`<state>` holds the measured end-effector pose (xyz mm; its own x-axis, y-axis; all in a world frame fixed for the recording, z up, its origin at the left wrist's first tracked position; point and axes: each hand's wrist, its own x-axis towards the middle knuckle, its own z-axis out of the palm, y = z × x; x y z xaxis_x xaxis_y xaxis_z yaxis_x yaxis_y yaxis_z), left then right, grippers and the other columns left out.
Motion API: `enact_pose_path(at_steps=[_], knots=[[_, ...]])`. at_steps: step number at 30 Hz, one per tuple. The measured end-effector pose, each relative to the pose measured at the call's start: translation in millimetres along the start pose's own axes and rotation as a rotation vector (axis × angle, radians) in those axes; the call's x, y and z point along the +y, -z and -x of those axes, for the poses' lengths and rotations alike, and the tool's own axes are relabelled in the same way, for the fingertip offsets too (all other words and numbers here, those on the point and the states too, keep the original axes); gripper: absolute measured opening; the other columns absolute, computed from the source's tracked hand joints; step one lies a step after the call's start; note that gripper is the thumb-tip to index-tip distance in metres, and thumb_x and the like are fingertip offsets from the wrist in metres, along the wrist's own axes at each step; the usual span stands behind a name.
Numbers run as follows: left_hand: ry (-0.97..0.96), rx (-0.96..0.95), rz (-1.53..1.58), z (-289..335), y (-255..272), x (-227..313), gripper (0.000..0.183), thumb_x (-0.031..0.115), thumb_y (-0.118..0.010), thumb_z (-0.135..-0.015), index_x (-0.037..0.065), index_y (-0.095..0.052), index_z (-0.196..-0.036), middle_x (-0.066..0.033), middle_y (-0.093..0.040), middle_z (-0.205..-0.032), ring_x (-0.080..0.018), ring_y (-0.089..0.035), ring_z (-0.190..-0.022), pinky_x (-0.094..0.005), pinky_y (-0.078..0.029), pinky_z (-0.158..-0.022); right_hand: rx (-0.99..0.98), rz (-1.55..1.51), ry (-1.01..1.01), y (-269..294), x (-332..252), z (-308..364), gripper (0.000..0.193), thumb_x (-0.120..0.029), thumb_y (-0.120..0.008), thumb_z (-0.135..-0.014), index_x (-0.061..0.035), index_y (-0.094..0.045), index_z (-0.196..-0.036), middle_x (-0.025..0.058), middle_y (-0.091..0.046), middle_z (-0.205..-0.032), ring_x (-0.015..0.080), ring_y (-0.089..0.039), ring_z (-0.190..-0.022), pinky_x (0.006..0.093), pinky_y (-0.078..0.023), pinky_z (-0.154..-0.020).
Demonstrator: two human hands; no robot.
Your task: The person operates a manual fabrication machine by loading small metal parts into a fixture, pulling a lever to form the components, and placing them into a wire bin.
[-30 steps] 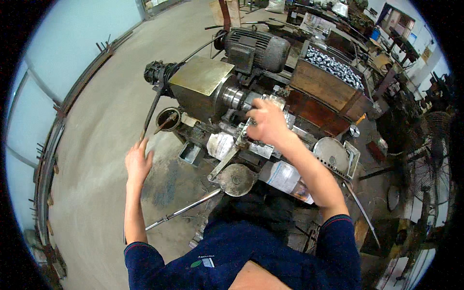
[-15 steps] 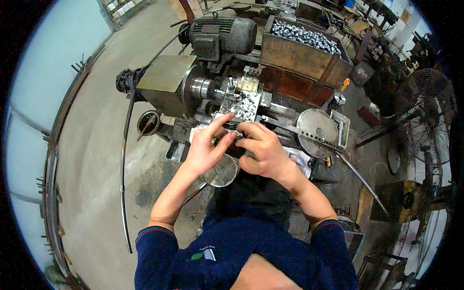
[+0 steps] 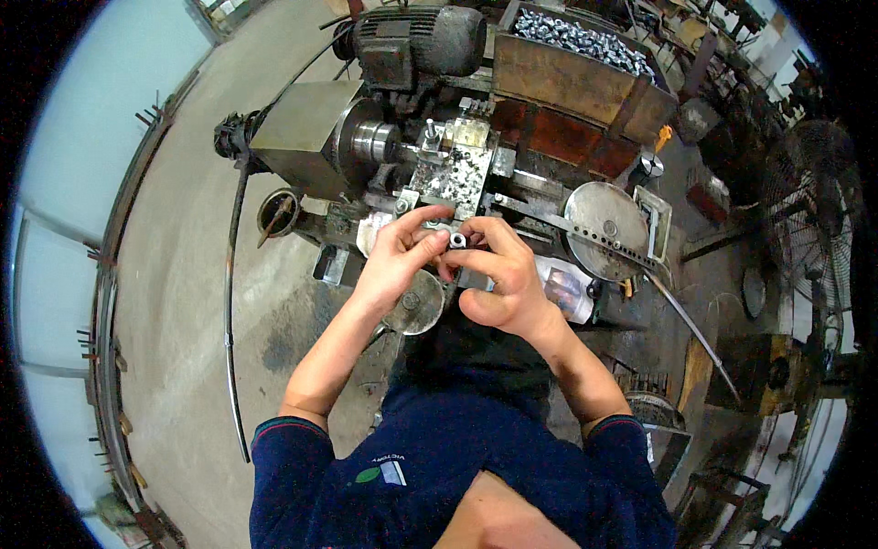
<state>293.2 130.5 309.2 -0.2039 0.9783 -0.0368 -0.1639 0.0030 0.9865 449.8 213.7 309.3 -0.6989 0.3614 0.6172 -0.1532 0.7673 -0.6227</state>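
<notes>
A small shiny metal nut with its round hole showing sits between the fingertips of both hands, above the front of a lathe. My left hand pinches its left side with thumb and forefinger. Around its right side curl the fingers of my right hand, touching it, while the right thumb stays lower and apart. Just beyond the fingers lies the lathe's carriage, strewn with dark metal chips. To its left is the round steel chuck. A round metal disc shows below my left hand.
A rusty metal bin heaped with shiny nuts stands behind the lathe. A grimy motor is at the back. On the right are a large round plate, a long slanting rod and a caged fan. A handwheel sits at left.
Both hands have turned slightly, and the nut's hole now faces me where fingers mostly hid it before. The machine has shifted upward in view.
</notes>
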Motion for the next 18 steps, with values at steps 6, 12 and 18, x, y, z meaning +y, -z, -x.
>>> enact_pose_path(at_steps=[6,12,18], knots=[[0.092,-0.020,0.119,-3.5,-4.6,0.0,0.039,0.018,-0.054,-0.085,-0.003,-0.048,-0.116,-0.0091,-0.061,-0.084,-0.0163,-0.060,-0.064,-0.0277,-0.049,-0.056,0.011,-0.132,-0.106,-2.8,5.7,9.5,0.042,-0.018,-0.055,-0.057,0.0009,-0.062,-0.094,0.0160,-0.052,-0.102,0.0270,-0.057,-0.088,0.0329,-0.044,-0.081],[0.071,-0.054,0.168,-7.7,-4.4,-3.8,0.041,0.022,-0.056,-0.086,-0.003,-0.046,-0.117,-0.0103,-0.062,-0.080,-0.0154,-0.060,-0.062,-0.0274,-0.049,-0.057,0.069,-0.140,-0.051,-2.1,8.6,9.3,0.033,-0.014,-0.057,-0.054,-0.0049,-0.062,-0.085,0.0168,-0.054,-0.105,0.0326,-0.053,-0.088,0.0364,-0.043,-0.079],[0.047,-0.138,-0.118,-8.4,11.5,-3.0,0.039,0.018,-0.055,-0.086,-0.003,-0.046,-0.118,-0.0100,-0.062,-0.082,-0.0155,-0.060,-0.068,-0.0263,-0.048,-0.064,0.043,0.081,0.068,-0.3,10.1,8.6,0.035,-0.018,-0.057,-0.056,-0.0025,-0.062,-0.087,0.0189,-0.054,-0.102,0.0347,-0.052,-0.088,0.0388,-0.044,-0.078]])
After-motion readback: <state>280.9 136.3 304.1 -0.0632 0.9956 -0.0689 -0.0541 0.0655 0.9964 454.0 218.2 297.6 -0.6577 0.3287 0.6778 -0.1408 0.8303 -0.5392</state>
